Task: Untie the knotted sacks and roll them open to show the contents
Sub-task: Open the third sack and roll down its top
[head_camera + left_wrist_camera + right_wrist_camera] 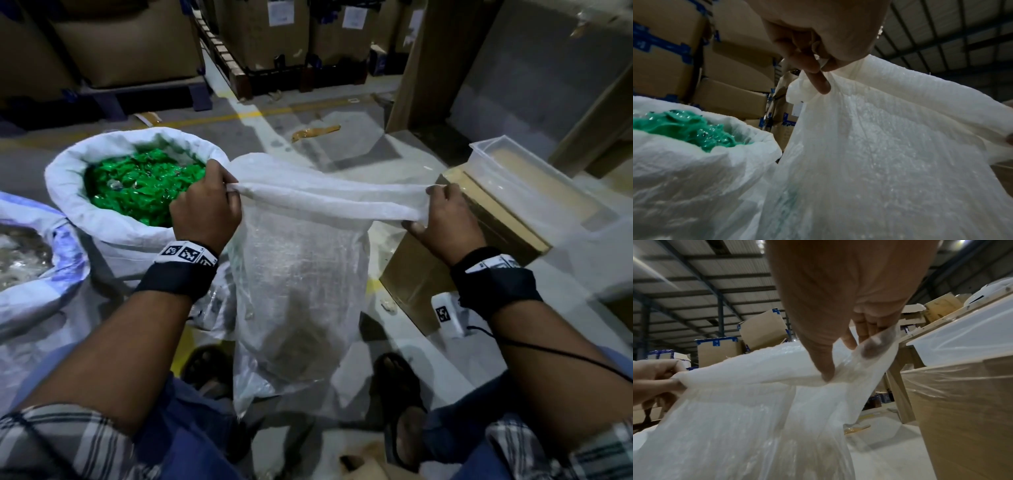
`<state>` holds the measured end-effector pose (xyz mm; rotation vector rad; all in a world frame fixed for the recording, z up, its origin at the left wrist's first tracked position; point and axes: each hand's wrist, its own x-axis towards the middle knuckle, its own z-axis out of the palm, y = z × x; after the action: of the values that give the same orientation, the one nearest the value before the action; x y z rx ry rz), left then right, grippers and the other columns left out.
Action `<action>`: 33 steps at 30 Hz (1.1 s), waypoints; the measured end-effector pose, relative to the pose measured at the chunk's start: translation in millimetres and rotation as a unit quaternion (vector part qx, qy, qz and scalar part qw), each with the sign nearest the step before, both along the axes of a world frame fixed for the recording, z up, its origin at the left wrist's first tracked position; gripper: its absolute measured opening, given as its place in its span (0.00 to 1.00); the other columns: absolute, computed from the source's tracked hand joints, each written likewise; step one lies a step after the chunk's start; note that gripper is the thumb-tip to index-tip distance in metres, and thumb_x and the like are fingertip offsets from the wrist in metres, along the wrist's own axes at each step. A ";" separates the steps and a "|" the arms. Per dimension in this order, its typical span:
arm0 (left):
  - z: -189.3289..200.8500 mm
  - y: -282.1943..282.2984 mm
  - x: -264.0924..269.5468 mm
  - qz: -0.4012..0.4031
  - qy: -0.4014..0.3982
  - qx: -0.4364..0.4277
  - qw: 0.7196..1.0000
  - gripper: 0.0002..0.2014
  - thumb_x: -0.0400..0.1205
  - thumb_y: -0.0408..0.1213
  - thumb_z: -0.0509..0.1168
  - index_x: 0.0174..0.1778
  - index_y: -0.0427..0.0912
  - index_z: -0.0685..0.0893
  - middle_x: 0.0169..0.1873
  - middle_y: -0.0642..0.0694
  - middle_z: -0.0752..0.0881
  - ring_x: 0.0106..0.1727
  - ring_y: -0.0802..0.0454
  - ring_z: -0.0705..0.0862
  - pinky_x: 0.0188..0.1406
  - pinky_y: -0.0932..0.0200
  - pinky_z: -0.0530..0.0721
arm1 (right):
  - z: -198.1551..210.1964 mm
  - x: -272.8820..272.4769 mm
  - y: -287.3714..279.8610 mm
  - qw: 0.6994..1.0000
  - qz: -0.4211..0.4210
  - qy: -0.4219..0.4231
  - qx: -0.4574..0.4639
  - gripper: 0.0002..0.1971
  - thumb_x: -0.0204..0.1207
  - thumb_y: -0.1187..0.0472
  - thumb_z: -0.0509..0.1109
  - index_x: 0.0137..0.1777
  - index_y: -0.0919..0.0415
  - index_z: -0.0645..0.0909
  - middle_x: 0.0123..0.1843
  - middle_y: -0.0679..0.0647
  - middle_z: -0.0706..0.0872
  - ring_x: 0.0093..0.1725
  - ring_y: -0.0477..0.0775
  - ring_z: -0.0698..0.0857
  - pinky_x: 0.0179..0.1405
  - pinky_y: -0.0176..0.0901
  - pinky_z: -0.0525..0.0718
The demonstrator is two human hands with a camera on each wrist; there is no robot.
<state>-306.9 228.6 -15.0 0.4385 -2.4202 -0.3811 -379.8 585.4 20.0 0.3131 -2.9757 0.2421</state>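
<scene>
The sack (298,274) stands upright on the floor (342,137) between the person's feet, its mouth already untied and drawn out into a flat band. The left hand (205,209) grips the left end of that band, fingers curled over the gathered edge and thumb closed against them; in the left wrist view one fingertip points down along the fabric while the others pinch it. The right hand (442,219) grips the right end, thumb below the fold and fingers curled over it; the right wrist view shows one finger behind the thin weave. The hands are held well apart and level, which keeps the rim taut, so that a fold would likely turn evenly along its length. The rim appears doubled over once, suggesting that the roll has begun and that most of the sack wall remains to be turned down. The contents show only as a dark mass low in the sack and cannot be identified. Just beside the left hand stands a second sack (102,205), its rim rolled into a thick collar around green packets (137,192), the likely target state. A carton (479,240) carrying a tub (534,178) stands near the right hand.
</scene>
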 end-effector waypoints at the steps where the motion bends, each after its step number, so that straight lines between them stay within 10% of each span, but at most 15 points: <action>1: 0.5 -1.2 -0.3 -0.001 0.000 0.007 1.000 0.07 0.78 0.41 0.60 0.50 0.46 0.75 0.35 0.35 0.87 0.35 0.27 0.86 0.30 0.50 0.69 | 0.3 1.5 -0.9 1.000 0.016 0.023 0.009 0.30 0.76 0.56 0.76 0.74 0.66 0.72 0.69 0.69 0.74 0.67 0.70 0.77 0.68 0.58 0.77; 7: 10.0 -2.9 2.5 -0.002 -0.068 0.041 0.997 0.07 0.75 0.39 0.62 0.48 0.49 0.78 0.38 0.35 0.86 0.40 0.28 0.85 0.33 0.51 0.72 | 4.4 11.7 -5.8 0.974 0.160 0.122 0.101 0.11 0.78 0.61 0.71 0.58 0.62 0.84 0.52 0.60 0.83 0.51 0.63 0.81 0.39 0.54 0.85; 13: 43.9 3.0 14.6 -0.129 -0.270 0.009 0.954 0.14 0.66 0.55 0.58 0.36 0.58 0.87 0.40 0.45 0.87 0.44 0.37 0.85 0.40 0.54 0.78 | 14.2 17.3 -15.9 0.975 0.138 0.123 0.126 0.08 0.72 0.63 0.72 0.50 0.62 0.80 0.46 0.62 0.86 0.46 0.66 0.84 0.45 0.56 0.82; 17: 56.4 4.2 20.4 -0.149 -0.137 0.052 0.978 0.18 0.74 0.57 0.61 0.32 0.51 0.90 0.32 0.48 0.85 0.39 0.42 0.84 0.37 0.52 0.80 | 25.3 15.6 -11.6 0.988 0.103 0.029 0.114 0.11 0.65 0.64 0.72 0.48 0.57 0.83 0.46 0.59 0.88 0.48 0.66 0.85 0.50 0.54 0.84; 22: 46.3 11.9 17.7 -0.174 -0.082 0.034 0.981 0.16 0.78 0.46 0.74 0.61 0.52 0.85 0.69 0.43 0.74 0.59 0.43 0.81 0.63 0.48 0.81 | 35.1 23.6 -8.9 0.991 0.040 -0.107 0.066 0.17 0.69 0.58 0.68 0.58 0.48 0.85 0.50 0.55 0.88 0.51 0.58 0.86 0.53 0.50 0.87; 26: 52.1 22.1 5.0 -0.190 0.003 0.168 0.967 0.08 0.80 0.33 0.69 0.54 0.44 0.88 0.46 0.49 0.90 0.38 0.63 0.86 0.45 0.70 0.81 | 47.7 37.8 -35.3 0.983 0.136 0.080 -0.093 0.12 0.73 0.54 0.72 0.56 0.50 0.85 0.41 0.49 0.86 0.42 0.50 0.86 0.41 0.38 0.83; 30: 60.9 30.6 5.0 -0.231 -0.034 0.447 0.864 0.09 0.74 0.23 0.64 0.31 0.39 0.85 0.26 0.47 0.87 0.27 0.54 0.81 0.26 0.66 0.78 | 40.3 51.7 -74.9 0.972 0.216 0.042 -0.083 0.44 0.72 0.39 0.77 0.85 0.49 0.63 0.80 0.54 0.71 0.74 0.50 0.74 0.71 0.42 0.76; 33: 62.3 31.5 5.6 -0.222 -0.047 0.635 0.739 0.05 0.74 0.28 0.68 0.34 0.36 0.89 0.33 0.39 0.86 0.34 0.45 0.82 0.36 0.60 0.78 | 28.9 47.5 -88.1 0.973 0.226 -0.034 -0.027 0.54 0.72 0.38 0.77 0.89 0.53 0.48 0.89 0.56 0.58 0.88 0.58 0.57 0.86 0.55 0.61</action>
<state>-301.3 260.1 47.3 0.3924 -1.9430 -2.2917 -332.4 497.3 48.9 0.9925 -2.9155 0.3867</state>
